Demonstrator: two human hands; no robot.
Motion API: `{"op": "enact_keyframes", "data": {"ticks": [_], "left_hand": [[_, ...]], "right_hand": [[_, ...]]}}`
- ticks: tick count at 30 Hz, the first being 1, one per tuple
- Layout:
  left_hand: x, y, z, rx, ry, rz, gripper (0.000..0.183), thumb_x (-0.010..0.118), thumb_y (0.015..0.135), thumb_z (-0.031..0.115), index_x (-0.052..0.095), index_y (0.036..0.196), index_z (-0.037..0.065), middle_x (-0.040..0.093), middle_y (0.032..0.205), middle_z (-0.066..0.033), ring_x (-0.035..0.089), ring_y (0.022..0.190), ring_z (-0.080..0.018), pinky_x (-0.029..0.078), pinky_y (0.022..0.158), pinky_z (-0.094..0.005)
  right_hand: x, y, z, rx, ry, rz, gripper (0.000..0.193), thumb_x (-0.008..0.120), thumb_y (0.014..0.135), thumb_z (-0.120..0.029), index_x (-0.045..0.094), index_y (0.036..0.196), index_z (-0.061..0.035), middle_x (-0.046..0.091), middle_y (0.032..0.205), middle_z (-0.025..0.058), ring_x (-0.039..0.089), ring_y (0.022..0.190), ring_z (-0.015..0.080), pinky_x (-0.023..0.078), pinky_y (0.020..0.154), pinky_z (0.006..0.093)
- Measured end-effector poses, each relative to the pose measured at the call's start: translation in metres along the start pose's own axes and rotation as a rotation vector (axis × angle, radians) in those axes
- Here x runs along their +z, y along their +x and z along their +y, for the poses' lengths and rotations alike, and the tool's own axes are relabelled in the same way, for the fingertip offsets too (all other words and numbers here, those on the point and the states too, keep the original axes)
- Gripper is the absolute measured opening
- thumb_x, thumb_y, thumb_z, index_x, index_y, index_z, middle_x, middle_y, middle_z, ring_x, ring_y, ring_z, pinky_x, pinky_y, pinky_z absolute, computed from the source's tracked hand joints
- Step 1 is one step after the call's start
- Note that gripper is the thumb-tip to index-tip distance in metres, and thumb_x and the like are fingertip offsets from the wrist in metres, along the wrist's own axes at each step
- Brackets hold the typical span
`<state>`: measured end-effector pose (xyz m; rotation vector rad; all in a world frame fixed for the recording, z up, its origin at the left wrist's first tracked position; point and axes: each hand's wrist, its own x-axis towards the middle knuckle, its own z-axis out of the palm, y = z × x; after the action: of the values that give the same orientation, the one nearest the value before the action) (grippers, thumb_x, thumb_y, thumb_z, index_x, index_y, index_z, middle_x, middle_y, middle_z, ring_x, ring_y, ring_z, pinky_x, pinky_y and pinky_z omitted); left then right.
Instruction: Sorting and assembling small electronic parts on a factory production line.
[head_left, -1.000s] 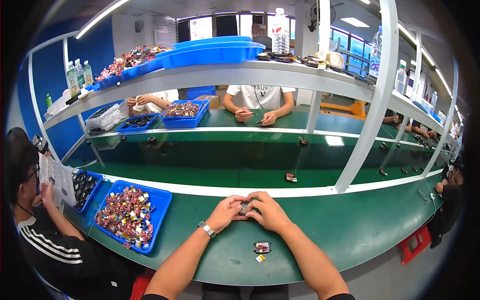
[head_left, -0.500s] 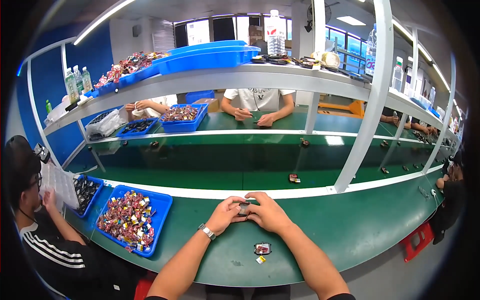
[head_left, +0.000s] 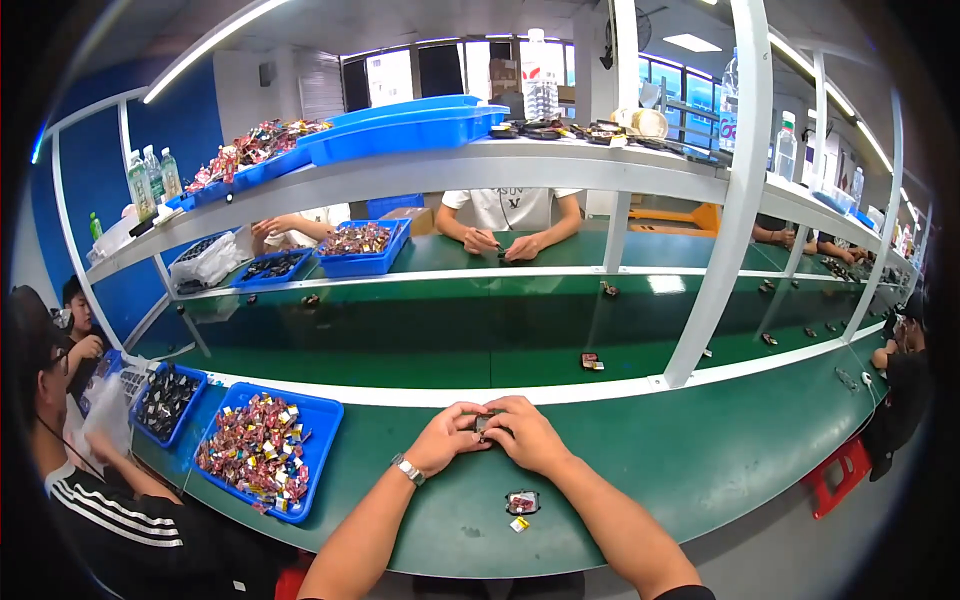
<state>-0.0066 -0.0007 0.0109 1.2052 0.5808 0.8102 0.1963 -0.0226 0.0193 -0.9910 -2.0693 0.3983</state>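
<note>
Grip, L hand (head_left: 447, 440): fingers & thumb closed on L side of small dark unit (head_left: 482, 427); silver watch (head_left: 407, 468) on wrist.
Grip, R hand (head_left: 525, 435): closed on R side of same unit; fingertips of both hands nearly meet & hide much of it.
Unit: btwn both hands, toward far edge of green worktop (head_left: 680, 450); can't tell if it touches down.
Co-worker (head_left: 120, 510): far L, blk top w/ white stripes.
Small blue tray (head_left: 193, 405): next R, w/ blk parts (head_left: 165, 400).
Big blue tray (head_left: 318, 420): beside it, heaped w/ red pcs (head_left: 255, 450), yellow & white bits among them.
Open case (head_left: 521, 502): on worktop, btwn forearms; dark rim, red & pale inside.
Yellow-white tab (head_left: 518, 523): just below case; can't tell if joined.
Belt piece (head_left: 592, 361): beyond white rail, R of hands.
Red stool (head_left: 838, 478): far R, below worktop edge.
</note>
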Motion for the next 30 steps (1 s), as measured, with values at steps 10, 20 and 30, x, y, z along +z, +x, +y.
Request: {"op": "enact_keyframes", "data": {"ticks": [10,20,30], "left_hand": [[0.002,0.001,-0.005,-0.021,0.080,0.099,0.030,0.049,0.094,-0.003,0.047,0.123,0.005,0.057,0.122,-0.0104,0.061,0.108,-0.0195,0.054,0.095,-0.0364],[0.001,0.000,-0.002,-0.023,-0.051,0.062,0.026,0.047,0.096,0.002,0.048,0.122,0.006,0.056,0.127,-0.0105,0.060,0.112,-0.0206,0.053,0.096,-0.0364],[-0.002,0.002,-0.005,0.000,-0.062,0.030,0.026,0.048,0.098,0.004,0.047,0.123,0.006,0.057,0.126,-0.0111,0.059,0.113,-0.0208,0.051,0.098,-0.0381]], "right_hand": [[-0.004,-0.003,-0.001,0.031,0.126,-0.074,0.011,0.073,0.081,-0.016,0.071,0.089,-0.0087,0.059,0.124,0.0080,0.050,0.121,0.0284,0.041,0.103,0.0393],[0.001,-0.001,-0.001,-0.029,-0.009,0.043,0.012,0.075,0.078,-0.015,0.071,0.087,-0.0083,0.060,0.119,0.0068,0.052,0.117,0.0268,0.045,0.097,0.0381],[0.011,-0.002,-0.006,0.031,0.014,0.204,0.010,0.074,0.078,-0.015,0.071,0.085,-0.0078,0.064,0.113,0.0064,0.055,0.111,0.0270,0.047,0.094,0.0380]]}}
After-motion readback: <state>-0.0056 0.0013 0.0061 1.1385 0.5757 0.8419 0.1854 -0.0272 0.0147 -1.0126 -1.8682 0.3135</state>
